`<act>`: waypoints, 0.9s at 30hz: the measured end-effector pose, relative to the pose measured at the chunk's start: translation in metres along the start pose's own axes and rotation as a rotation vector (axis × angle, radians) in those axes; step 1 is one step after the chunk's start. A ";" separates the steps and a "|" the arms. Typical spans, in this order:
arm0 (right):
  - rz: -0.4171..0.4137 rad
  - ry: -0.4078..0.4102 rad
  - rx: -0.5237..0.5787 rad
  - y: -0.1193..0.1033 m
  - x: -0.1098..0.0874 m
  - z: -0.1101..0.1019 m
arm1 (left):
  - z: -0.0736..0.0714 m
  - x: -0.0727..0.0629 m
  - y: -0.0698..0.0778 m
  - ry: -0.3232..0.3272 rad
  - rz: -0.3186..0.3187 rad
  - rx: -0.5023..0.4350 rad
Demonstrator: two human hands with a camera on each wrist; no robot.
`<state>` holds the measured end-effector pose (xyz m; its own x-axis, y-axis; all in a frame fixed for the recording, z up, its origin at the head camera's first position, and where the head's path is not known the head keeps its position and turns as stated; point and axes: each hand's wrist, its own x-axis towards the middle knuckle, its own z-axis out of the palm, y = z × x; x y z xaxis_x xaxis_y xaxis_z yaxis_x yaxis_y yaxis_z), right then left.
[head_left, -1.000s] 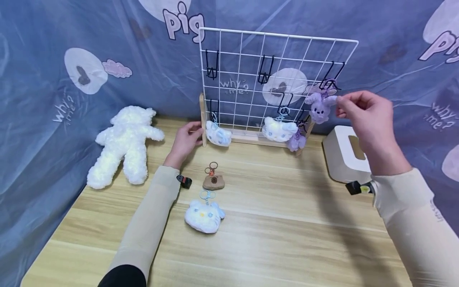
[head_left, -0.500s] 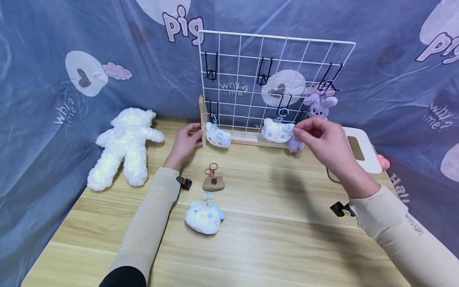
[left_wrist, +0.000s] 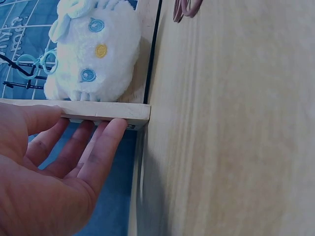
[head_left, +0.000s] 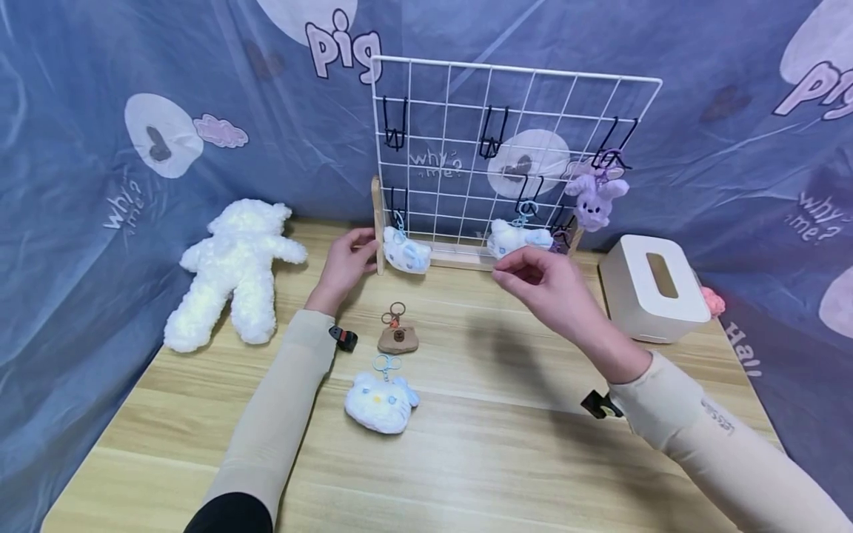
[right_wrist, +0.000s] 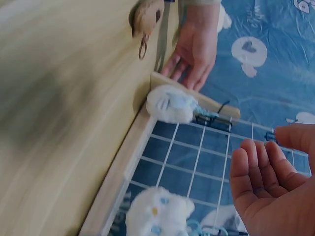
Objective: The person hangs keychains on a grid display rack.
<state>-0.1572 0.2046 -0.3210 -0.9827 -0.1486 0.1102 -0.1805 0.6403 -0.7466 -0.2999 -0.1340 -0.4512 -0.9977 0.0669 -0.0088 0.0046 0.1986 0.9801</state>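
Drifting left, the right hand (head_left: 554,287) — fingers loosely curled, empty — leaves the purple plush rabbit keychain (head_left: 593,206) hanging unaided, seemingly settled, upper right on the white wire-grid rack (head_left: 460,257); the left hand (head_left: 346,260) touches its pale wooden end post (head_left: 378,229), fingers relaxed.

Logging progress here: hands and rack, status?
Left hand touching rack's side. Right hand empty, partly blocking head view of white plush. Rack standing, purple charm hanging.
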 end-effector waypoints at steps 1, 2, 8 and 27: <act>-0.005 -0.010 0.010 -0.001 0.000 0.003 | 0.000 0.000 0.000 -0.002 -0.001 -0.001; -0.009 -0.020 0.020 -0.001 0.000 0.006 | 0.000 0.000 0.001 -0.004 -0.001 -0.001; -0.029 -0.073 0.066 -0.003 -0.003 0.031 | -0.001 0.000 0.001 -0.005 -0.008 0.000; -0.001 -0.267 0.148 -0.007 -0.011 0.100 | -0.001 0.001 0.000 0.003 -0.010 -0.007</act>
<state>-0.1408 0.1260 -0.3829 -0.9336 -0.3548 -0.0506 -0.1547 0.5263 -0.8361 -0.3012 -0.1347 -0.4508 -0.9979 0.0625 -0.0180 -0.0057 0.1925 0.9813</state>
